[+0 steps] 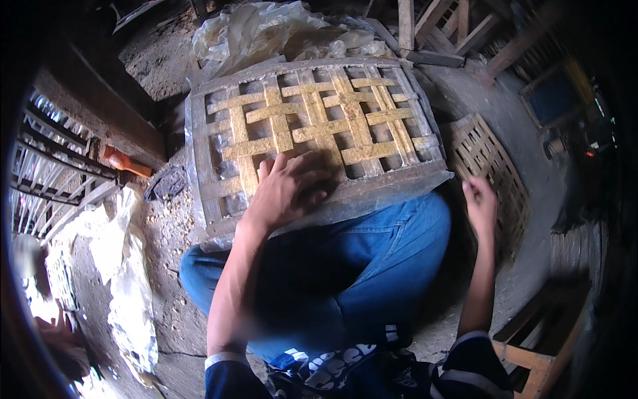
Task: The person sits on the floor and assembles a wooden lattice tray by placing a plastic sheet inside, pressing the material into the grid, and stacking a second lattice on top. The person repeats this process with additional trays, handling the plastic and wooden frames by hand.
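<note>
A woven lattice panel [319, 130] of wide flat strips lies across my lap. Yellowish, crumbly matter coats many of its strips, and dark square gaps show between them. My left hand [289, 187] rests on the near part of the lattice, fingers bent but apart, with no held object visible. To the right of the panel, my right hand [482, 203] hovers with curled fingers drawn together. Whatever may be between those fingertips is too small to make out. Beneath that hand, a second woven panel [488, 156] leans or lies beside my knee.
Clear plastic sheeting [286, 33] is bunched behind the panel. More pale plastic [129, 279] trails along the floor at left, near an orange object [126, 161] and a dark crumpled cloth [166, 183]. Wooden frames [445, 30] stand at the far right; a wooden stool-like frame [531, 362] is near right.
</note>
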Motion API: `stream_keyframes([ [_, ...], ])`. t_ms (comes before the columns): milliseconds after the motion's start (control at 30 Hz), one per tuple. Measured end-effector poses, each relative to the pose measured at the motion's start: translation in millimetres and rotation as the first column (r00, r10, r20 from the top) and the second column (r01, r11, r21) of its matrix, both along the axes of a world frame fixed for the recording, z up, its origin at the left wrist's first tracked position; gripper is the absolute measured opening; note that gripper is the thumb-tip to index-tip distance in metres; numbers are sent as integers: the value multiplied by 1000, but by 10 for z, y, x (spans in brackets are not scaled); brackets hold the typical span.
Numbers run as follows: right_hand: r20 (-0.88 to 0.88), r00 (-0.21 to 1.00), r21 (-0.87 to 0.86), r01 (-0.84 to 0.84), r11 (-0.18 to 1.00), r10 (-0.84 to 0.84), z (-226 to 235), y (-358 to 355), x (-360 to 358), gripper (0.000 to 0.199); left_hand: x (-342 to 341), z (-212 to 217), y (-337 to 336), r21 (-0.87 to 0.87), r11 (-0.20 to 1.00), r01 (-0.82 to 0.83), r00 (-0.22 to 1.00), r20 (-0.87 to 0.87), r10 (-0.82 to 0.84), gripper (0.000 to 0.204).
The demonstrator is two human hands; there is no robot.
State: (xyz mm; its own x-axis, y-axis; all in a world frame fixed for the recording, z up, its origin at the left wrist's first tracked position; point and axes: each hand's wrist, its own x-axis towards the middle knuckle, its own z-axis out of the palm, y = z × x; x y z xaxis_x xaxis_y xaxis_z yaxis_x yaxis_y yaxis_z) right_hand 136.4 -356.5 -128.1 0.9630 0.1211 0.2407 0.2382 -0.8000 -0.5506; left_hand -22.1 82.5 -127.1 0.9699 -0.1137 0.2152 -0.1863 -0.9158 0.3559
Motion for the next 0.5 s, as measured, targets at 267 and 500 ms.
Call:
stream_keyframes([
  [267, -184, 981, -353, -3, 936, -67, 43, 1036, 1292, 56, 17, 67, -29, -47, 999, 7, 999, -47, -9, 37],
  [500, -326, 943, -119, -113, 986, 69, -129, 999, 1699, 43, 1, 85, -28, -50, 999, 12, 998, -63, -15, 39],
])
